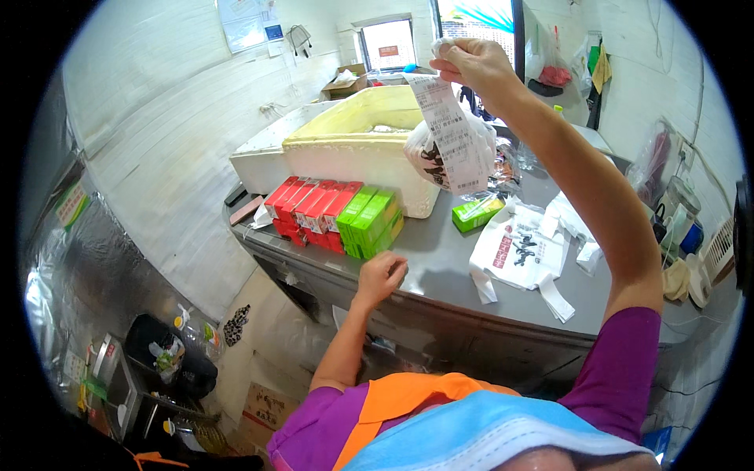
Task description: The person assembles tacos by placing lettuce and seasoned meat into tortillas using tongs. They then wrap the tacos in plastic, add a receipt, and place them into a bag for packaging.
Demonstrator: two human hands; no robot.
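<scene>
My right hand (pixel 467 61) is raised high, with white plastic pinched between its fingers. Below it hangs a filled white plastic bag (pixel 422 159) with dark print. A long printed receipt (pixel 453 133) dangles in front of the bag and hides much of it. My left hand (pixel 382 275) is loosely curled at the table's front edge and seems to hold nothing. Just beyond it are stacked green cartons (pixel 369 218), beside a block of red cartons (pixel 312 206). Another green carton (pixel 477 212) lies alone, next to a flat white plastic bag (pixel 520 243) with dark and red print.
Large foam boxes (pixel 357 149) stand behind the cartons on the grey table (pixel 440 275). A pink phone-like object (pixel 247 210) lies at the left edge. On the floor to the left are a black bin (pixel 206 377) and a clear bottle (pixel 192 330). A fan (pixel 719 251) stands at the right.
</scene>
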